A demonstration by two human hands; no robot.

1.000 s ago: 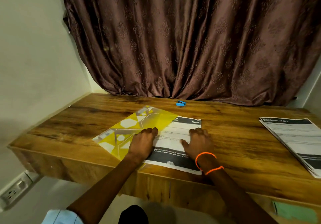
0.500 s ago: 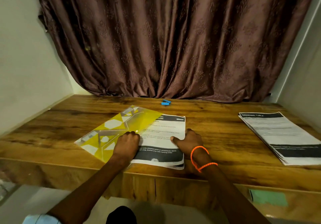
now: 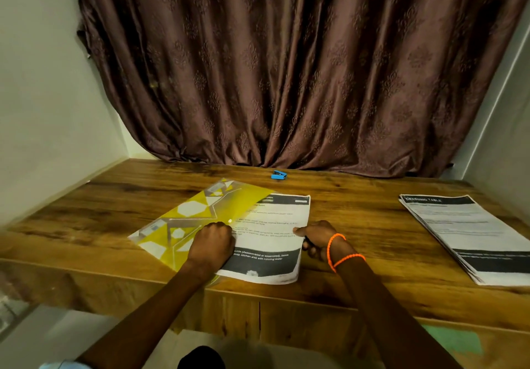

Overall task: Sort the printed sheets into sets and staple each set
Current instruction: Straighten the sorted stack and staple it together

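Looking down at the wooden desk [image 3: 358, 225], we see the left hand [image 3: 210, 244] curled, knuckles up, over the edge where the yellow folder [image 3: 200, 216] overlaps the printed sheets [image 3: 272, 234]; whether it pinches the plastic or only presses it down, we cannot tell. The right hand [image 3: 315, 238] grips the sheets' right edge, thumb on top and fingers tucked under. Those sheets lie half out of the folder, near the front of the desk. A second stack of sheets [image 3: 464, 237] sits well apart on the right, slightly fanned, and the blue stapler [image 3: 278, 175] waits near the curtain [image 3: 286, 67], untouched.

Our read: this is the pull-out step. To do it well, we want the left hand anchoring the folder flat while the right draws the sheets straight sideways, not upward, so no page snags or creases on the plastic lip. Keeping the whole bundle pinched together matters too, since loose pages would slide apart before sorting.
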